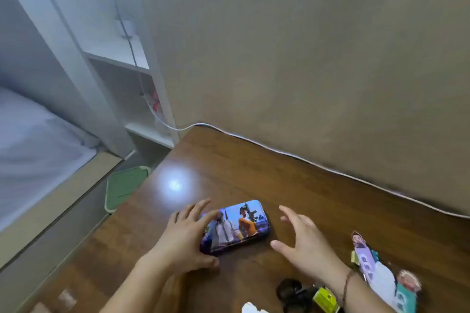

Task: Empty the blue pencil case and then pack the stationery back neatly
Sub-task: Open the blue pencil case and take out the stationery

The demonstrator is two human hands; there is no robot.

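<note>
The blue pencil case [241,223], a closed tin with cartoon figures printed on its lid, lies flat on the brown wooden desk [318,201]. My left hand [185,239] rests on the case's left end, fingers spread over the lid and thumb at its near edge. My right hand [302,241] hovers just to the right of the case, fingers apart, holding nothing and not touching it.
Cartoon-printed cards or packets [381,274] lie at the desk's right front. A black object [292,290], a yellow-green small item [325,300] and something white [251,309] sit near the front edge. A white cable [279,151] runs along the wall. A green stool [124,187] stands left of the desk.
</note>
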